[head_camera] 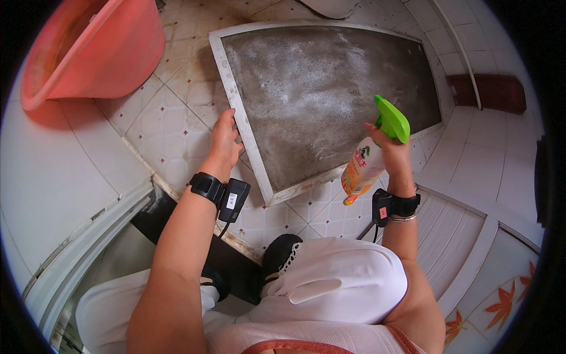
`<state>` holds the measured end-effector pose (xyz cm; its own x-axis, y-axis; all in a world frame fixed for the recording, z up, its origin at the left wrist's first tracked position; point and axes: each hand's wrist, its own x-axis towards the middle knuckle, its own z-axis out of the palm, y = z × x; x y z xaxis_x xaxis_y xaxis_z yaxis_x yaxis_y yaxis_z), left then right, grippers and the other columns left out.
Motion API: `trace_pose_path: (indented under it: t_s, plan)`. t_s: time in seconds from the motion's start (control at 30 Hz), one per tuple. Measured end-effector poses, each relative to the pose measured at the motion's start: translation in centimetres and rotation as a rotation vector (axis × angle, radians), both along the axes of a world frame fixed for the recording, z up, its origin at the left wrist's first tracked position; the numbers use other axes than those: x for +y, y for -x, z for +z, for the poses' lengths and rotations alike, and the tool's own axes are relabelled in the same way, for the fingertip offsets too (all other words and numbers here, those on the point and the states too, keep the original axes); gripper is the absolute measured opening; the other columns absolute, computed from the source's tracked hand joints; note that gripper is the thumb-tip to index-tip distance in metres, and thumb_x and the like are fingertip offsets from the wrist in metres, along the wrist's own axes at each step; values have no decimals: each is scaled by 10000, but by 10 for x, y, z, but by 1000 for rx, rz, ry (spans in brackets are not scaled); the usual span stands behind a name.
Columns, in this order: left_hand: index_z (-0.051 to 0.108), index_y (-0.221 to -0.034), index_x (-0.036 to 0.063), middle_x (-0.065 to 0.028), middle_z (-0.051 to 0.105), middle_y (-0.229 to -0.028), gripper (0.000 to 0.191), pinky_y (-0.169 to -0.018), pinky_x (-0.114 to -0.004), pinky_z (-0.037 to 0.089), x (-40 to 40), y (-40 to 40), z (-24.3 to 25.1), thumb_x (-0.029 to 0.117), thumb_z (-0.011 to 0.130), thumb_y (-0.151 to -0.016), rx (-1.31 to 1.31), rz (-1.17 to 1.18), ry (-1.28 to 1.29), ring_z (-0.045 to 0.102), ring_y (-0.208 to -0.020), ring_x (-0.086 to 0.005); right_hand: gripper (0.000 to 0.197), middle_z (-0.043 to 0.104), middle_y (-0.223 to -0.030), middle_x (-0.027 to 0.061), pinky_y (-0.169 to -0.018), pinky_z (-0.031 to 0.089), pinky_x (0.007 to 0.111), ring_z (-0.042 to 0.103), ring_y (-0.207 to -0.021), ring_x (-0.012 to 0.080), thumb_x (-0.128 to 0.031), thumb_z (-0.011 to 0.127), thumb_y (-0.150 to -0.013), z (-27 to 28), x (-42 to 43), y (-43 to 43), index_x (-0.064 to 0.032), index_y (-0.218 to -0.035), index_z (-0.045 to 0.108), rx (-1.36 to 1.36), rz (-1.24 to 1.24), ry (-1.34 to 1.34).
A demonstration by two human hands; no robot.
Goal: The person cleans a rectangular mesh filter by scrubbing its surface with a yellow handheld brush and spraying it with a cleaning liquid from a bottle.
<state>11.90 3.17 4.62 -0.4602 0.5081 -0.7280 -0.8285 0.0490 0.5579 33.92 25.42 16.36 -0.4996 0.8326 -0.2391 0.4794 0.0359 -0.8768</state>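
Observation:
A window screen (309, 97) with a white frame and dirty grey mesh spreads out in front of me. Whitish foam or spray residue streaks its mesh. My left hand (225, 141) holds the frame's left edge, some fingers partly hidden behind it. In my right hand (391, 146) is a spray bottle (361, 166) with an orange-and-white label bearing writing. Its green trigger head (393, 119) points away from me, over the mesh at the right part of the screen. The finger on the trigger is mostly hidden.
A large pink plastic tub (110, 57) stands at the upper left. Patterned tiles (177, 128) cover the floor, with a raised door sill (239, 248) near my feet. A small orange object (350, 200) shows below the bottle. At right are a dark red object (491, 93) and a white louvered panel (446, 230).

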Motion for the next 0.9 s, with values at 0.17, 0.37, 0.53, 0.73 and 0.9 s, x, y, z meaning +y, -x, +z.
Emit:
trace_pose_path:
  t_s: [0.17, 0.37, 0.53, 0.73, 0.9]
  plan:
    - [455, -1251, 116, -39, 490, -1179, 477, -916, -482, 381, -1, 2, -2, 443, 436, -905, 16, -10, 23, 462, -1073, -214, 359, 651, -939, 13, -730, 463, 262, 578, -828, 109, 17, 634, -692, 2, -19, -11, -38, -1046, 648, -50, 129, 18]
    - [517, -1156, 126, -17, 504, -1110, 409, -886, -476, 365, -2, 3, -1, 413, 522, -863, -37, 40, -17, 448, -1015, -195, 316, 652, -902, 16, -754, 447, 250, 573, -839, 100, 18, 611, -682, 10, -43, -2, -19, -993, 651, -71, 242, 81]
    - [516, -1154, 117, -22, 502, -1104, 398, -886, -473, 372, 0, 4, 1, 400, 524, -874, -43, 69, -41, 434, -1016, -196, 235, 649, -817, 28, -705, 461, 263, 587, -759, 112, 7, 607, -688, 3, -28, -32, -19, -917, 653, -88, 23, 40]
    - [441, -1241, 87, -49, 482, -1186, 485, -911, -500, 387, 0, 8, 1, 441, 448, -909, 10, 17, -24, 459, -1075, -212, 337, 659, -889, 28, -748, 468, 271, 600, -829, 129, 37, 610, -674, 9, -44, -33, -27, -1002, 648, -110, 137, 171]
    - [493, -1190, 117, -21, 490, -1136, 441, -883, -458, 388, -2, 12, -2, 430, 489, -879, -19, 47, -58, 441, -1022, -200, 365, 668, -950, 41, -781, 473, 282, 603, -877, 140, 38, 617, -668, 6, -67, -20, -21, -1028, 648, -140, 320, 325]
